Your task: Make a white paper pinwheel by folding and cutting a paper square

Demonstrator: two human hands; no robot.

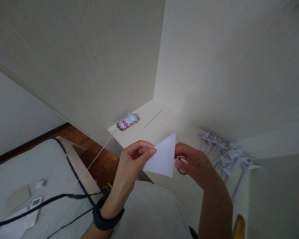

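My left hand (134,159) pinches the left corner of a white folded paper triangle (163,157) between thumb and fingers, a dark band (106,219) on that wrist. My right hand (193,164) closes on the triangle's right edge, something red (181,165) at its fingers. The paper hangs in the air above my lap. Farther off on the white desk (161,127), a row of folded paper pieces (226,156) lies to the right, a blurred phone (128,121) to the left.
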